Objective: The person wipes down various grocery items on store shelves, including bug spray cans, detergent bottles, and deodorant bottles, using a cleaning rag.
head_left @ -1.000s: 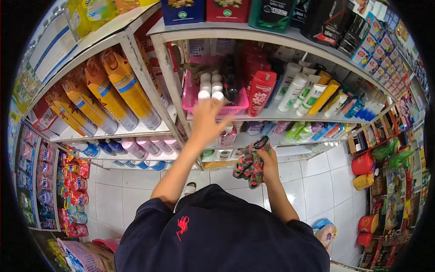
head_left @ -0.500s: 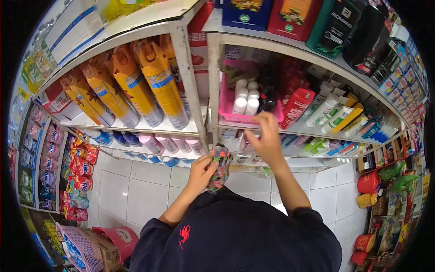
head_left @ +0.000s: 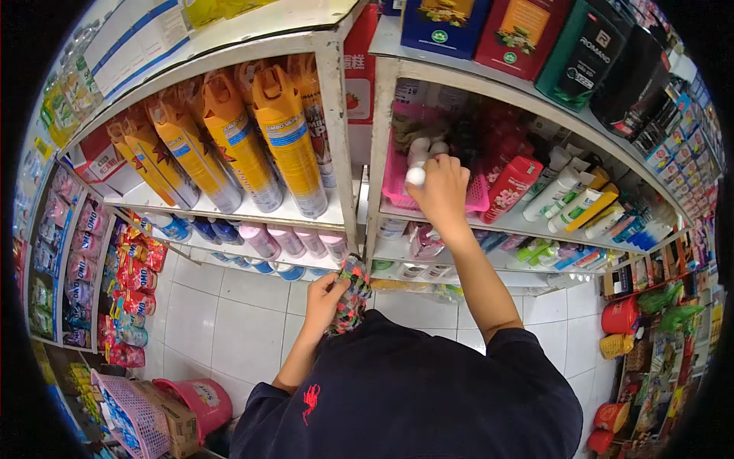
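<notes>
My left hand (head_left: 321, 303) is closed around a bunched cloth (head_left: 353, 291) with a red, black, grey and green pattern, held low in front of the shelves. At the pink plastic basket (head_left: 478, 194) on the right shelf, my right hand (head_left: 443, 193) has its fingers bent round a small white bottle (head_left: 415, 177) with a rounded top. The hand covers part of the basket and of that bottle. More white bottles (head_left: 420, 145) stand behind it in the basket, beside dark ones. A red bottle (head_left: 511, 189) leans just right of the basket.
Tall orange spray cans (head_left: 287, 141) line the left shelf. White and green tubes (head_left: 562, 195) stand farther along the right shelf. A white shelf post (head_left: 342, 138) rises between the units. Boxes (head_left: 443, 27) sit above. A pink bin (head_left: 202, 405) stands on the tiled floor at lower left.
My right hand has moved forward to the white bottles in the basket and closed on one. My left hand has shifted slightly left and down with the cloth. The view has moved slightly.
</notes>
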Motion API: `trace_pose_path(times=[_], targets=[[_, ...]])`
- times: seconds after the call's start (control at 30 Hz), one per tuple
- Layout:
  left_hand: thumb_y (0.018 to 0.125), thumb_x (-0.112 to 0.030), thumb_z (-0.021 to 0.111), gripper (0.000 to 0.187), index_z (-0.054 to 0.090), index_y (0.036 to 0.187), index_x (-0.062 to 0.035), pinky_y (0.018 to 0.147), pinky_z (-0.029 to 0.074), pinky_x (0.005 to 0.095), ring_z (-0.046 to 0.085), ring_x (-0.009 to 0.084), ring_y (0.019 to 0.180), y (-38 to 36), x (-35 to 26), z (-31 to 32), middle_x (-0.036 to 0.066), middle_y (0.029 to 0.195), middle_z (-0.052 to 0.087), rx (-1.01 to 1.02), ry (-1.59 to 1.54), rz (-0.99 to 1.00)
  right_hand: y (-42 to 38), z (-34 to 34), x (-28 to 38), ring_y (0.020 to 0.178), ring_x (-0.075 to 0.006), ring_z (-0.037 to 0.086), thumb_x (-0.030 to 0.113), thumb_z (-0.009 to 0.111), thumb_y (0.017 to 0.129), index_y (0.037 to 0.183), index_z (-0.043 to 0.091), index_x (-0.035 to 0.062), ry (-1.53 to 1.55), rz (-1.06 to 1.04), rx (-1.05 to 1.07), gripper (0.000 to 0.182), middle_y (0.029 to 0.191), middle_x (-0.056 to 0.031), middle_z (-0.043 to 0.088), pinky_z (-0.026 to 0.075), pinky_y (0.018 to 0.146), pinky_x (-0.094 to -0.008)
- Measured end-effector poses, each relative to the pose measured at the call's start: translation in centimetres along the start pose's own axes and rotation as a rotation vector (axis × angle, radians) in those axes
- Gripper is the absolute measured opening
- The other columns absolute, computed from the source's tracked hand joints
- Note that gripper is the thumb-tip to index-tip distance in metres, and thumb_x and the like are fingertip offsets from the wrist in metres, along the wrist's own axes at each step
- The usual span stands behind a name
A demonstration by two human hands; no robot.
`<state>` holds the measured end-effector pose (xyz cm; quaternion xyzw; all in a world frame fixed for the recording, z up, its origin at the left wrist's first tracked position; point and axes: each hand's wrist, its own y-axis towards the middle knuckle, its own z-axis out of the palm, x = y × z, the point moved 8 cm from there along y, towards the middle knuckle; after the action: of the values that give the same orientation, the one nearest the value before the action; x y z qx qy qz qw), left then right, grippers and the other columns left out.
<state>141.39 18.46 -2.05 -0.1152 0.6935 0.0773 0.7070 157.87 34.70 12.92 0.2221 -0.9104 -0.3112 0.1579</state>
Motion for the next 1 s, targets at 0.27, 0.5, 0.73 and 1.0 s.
trace_pose_path(times=[0.27, 0.5, 0.73, 1.0], targets=[[0.081, -0.015, 0.051, 0.018, 0.047, 0.065, -0.0060, 0.054, 0.033, 0.0181, 0.042, 0.0033, 0.058, 1.0, -3.3, 2.7, -0.004, 0.062, 0.047, 0.006, -0.360, -0.040, -1.2, -4.3, -2.4, 0.075, -0.0222, 0.055, 0.015, 0.067, 0.062, 0.086, 0.049, 0.0020, 0.689, 0.165, -0.181, 0.033, 0.082, -0.0114, 0.054, 0.044, 0.064, -0.0330], [0.083, -0.019, 0.044, 0.028, 0.049, 0.103, -0.0001, 0.086, 0.037, 0.0324, 0.052, 0.0180, 0.095, 2.4, -6.0, 9.3, 0.009, 0.103, 0.054, 0.251, -0.665, -0.071, -8.8, -7.1, -2.6, 0.094, -0.0170, 0.051, -0.005, 0.061, 0.065, 0.103, 0.037, 0.0003, 1.496, 0.287, -0.067, 0.045, 0.099, -0.0114, 0.050, 0.043, 0.078, -0.0263], [0.086, -0.010, 0.040, 0.030, 0.040, 0.114, 0.0000, 0.085, 0.041, 0.0289, 0.049, 0.0151, 0.099, -0.3, -5.9, 17.6, 0.009, 0.111, 0.048, 0.453, -0.922, -0.260, -15.0, -10.7, -5.0, 0.103, -0.0238, 0.047, -0.006, 0.062, 0.064, 0.105, 0.035, 0.0026, 1.234, 0.083, -0.311, 0.051, 0.110, -0.0199, 0.046, 0.043, 0.083, -0.0326], [0.079, -0.002, 0.051, 0.021, 0.050, 0.100, -0.0001, 0.073, 0.044, 0.0226, 0.055, 0.0106, 0.081, -2.7, -4.5, 23.2, 0.005, 0.088, 0.058, 0.556, -0.719, -0.227, -19.9, -11.9, -8.4, 0.104, -0.0250, 0.047, 0.000, 0.066, 0.066, 0.103, 0.033, 0.0042, 0.995, -0.023, -0.272, 0.050, 0.114, -0.0232, 0.044, 0.041, 0.084, -0.0319]])
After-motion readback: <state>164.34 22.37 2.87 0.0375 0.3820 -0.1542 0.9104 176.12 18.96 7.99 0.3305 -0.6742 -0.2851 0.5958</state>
